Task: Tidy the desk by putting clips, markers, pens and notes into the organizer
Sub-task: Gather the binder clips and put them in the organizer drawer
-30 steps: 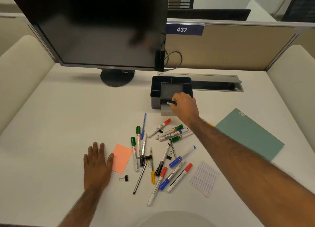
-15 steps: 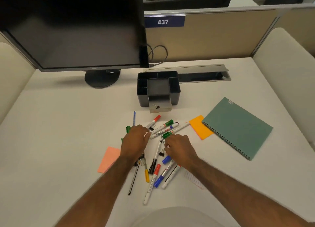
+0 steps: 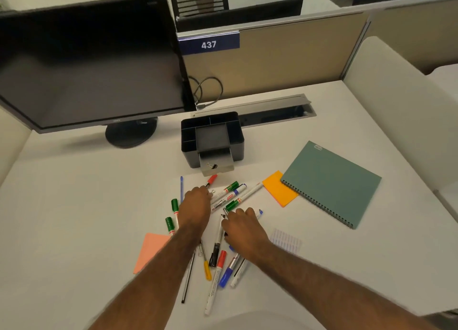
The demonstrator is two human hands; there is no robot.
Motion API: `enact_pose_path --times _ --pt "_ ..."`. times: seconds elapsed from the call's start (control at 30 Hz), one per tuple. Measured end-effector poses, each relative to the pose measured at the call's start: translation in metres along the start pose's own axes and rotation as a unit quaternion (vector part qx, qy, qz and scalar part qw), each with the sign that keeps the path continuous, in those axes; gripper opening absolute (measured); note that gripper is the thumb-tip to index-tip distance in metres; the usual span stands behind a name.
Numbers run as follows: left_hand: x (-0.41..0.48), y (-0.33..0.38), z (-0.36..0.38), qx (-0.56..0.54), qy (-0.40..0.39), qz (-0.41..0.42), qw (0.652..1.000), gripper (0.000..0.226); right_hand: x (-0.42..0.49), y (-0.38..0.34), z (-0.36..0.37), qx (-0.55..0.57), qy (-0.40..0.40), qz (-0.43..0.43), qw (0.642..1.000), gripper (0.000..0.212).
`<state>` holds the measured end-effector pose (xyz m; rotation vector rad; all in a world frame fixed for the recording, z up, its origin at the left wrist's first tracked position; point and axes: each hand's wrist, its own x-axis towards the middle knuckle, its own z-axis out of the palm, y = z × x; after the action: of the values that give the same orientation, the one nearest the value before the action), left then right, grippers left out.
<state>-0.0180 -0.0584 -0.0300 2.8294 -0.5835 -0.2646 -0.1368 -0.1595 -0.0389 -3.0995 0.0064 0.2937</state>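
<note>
Hovering over the markers (image 3: 231, 186) at six o'clock from the organizer (image 3: 238, 144), the left hand (image 3: 194, 207) pinches a clip (image 3: 212, 193); the grip of the right hand (image 3: 244, 227) cannot be told.

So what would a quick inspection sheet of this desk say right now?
Surface: white desk.
Job's things: organizer with its drawer open and one clip inside; markers and pens loose in a pile; orange note and pink note lying flat.
Clutter: notebook, label sheet.
Hands: left hand and right hand both down in the pile; what the fingers hold is unclear.
Cables: one looped cable beside the monitor.
Surroundings: partition with sign reading 437.
</note>
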Motion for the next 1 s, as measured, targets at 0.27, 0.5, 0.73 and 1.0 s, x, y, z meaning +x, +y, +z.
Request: enact_pose_path --times 0.27,0.5,0.73,1.0 --pt "0.013 0.002 0.003 -0.021 -0.043 -0.025 0.999 0.021 -0.006 0.000 -0.001 -0.015 -0.032 -0.006 0.999 0.051" --pt "0.016 0.000 0.007 -0.046 -0.046 -0.035 0.997 0.016 -0.011 0.002 -0.002 0.000 -0.019 -0.011 1.000 0.043" --pt "0.015 0.003 -0.011 -0.024 -0.059 -0.023 0.998 0.022 -0.012 0.000 -0.001 0.012 -0.001 -0.037 0.999 0.042" --pt "0.043 0.022 -0.073 -0.117 0.039 0.005 0.992 0.013 -0.012 -0.002 0.002 0.023 -0.003 -0.030 0.999 0.041"
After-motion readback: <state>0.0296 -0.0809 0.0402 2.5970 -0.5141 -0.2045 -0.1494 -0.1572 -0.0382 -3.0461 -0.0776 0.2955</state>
